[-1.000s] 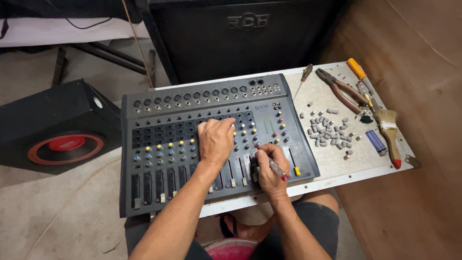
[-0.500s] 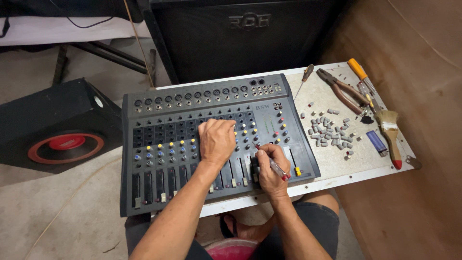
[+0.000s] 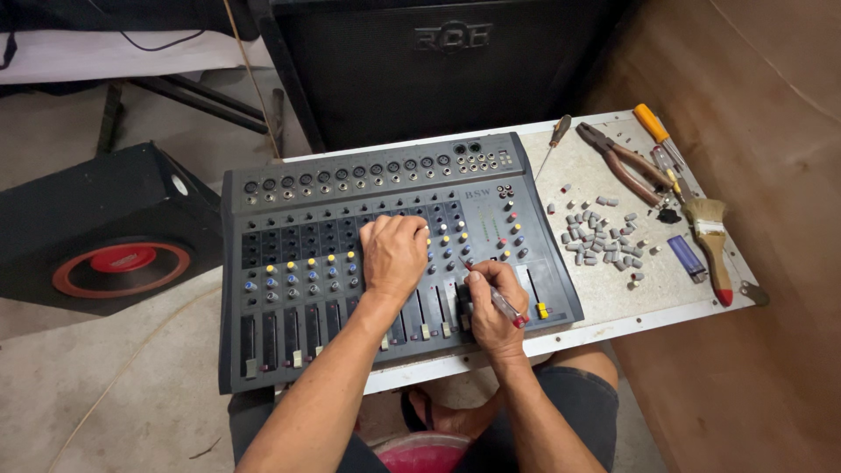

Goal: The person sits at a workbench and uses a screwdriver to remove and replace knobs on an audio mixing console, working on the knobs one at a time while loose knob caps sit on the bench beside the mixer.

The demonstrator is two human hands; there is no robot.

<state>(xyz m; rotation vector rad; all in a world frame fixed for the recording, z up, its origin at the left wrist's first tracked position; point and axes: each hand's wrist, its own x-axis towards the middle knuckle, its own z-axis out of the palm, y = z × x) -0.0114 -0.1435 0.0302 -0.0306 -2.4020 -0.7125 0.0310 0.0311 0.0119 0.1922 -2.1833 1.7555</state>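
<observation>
A grey audio mixer (image 3: 289, 215) with rows of knobs and sliders lies on a white panel (image 3: 613, 302). My left hand (image 3: 394, 254) rests flat on the knob rows in the middle of the mixer, fingers curled over the knobs. My right hand (image 3: 491, 302) grips a small screwdriver (image 3: 506, 308) with a clear, red-tipped handle, its tip down on the mixer face among the right-hand knobs.
A heap of several grey knob caps (image 3: 600, 236) lies right of the mixer, with pliers (image 3: 618, 162), an orange-handled screwdriver (image 3: 657, 136), another thin screwdriver (image 3: 554, 140), a paintbrush (image 3: 711, 241) and a blue lighter (image 3: 687, 258). A black speaker (image 3: 105, 232) sits left; a large speaker cabinet (image 3: 438, 61) stands behind.
Both hands stay almost still on the mixer. The right hand shifts only slightly with the screwdriver.
</observation>
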